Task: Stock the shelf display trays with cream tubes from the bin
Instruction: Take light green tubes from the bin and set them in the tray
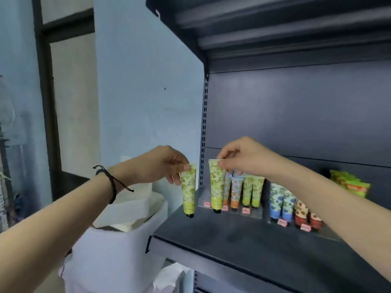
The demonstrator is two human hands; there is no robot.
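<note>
Currently, the left hand (163, 163) is pinching the crimped top of one green cream tube (188, 191), thumb and fingers clamped on the seal, and is holding it cap-down just off the left edge of the shelf (232, 246). The right hand (243, 157) is pinching a second green tube (216, 185) the same way, cap-down at the left end of the display tray (257, 211), just beside the standing tubes (251, 193). Each tube is probably light, soft-walled and smooth; the flat crimp is offering the firmest hold. The slotted upright (204, 123) is standing behind the gap between both tubes. Open deck is lying before the tray.
</note>
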